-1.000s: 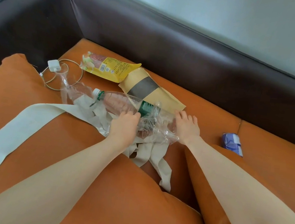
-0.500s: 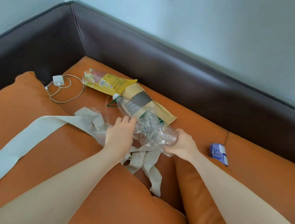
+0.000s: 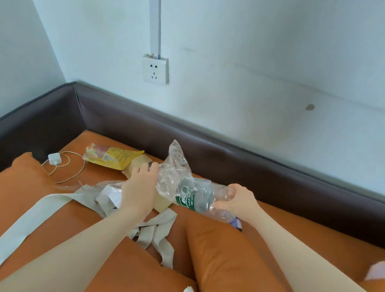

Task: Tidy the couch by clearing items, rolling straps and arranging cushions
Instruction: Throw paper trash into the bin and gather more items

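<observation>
Here, above the orange couch seat, a crushed plastic bottle was held clear of the cushions by two bare hands. The right hand gripped its base end; the left hand closed round the crinkled clear plastic at its neck end. Behind the bottle lay a yellow snack packet, with a white charger further left. Pale straps trailed over a cushion below the bottle.

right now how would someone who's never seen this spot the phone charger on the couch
Look to the far left corner of the couch, where the dark backrest bends. On the orange seat there, left of the yellow snack packet, lies the phone charger: a small white block trailing a looped white cable.
</observation>
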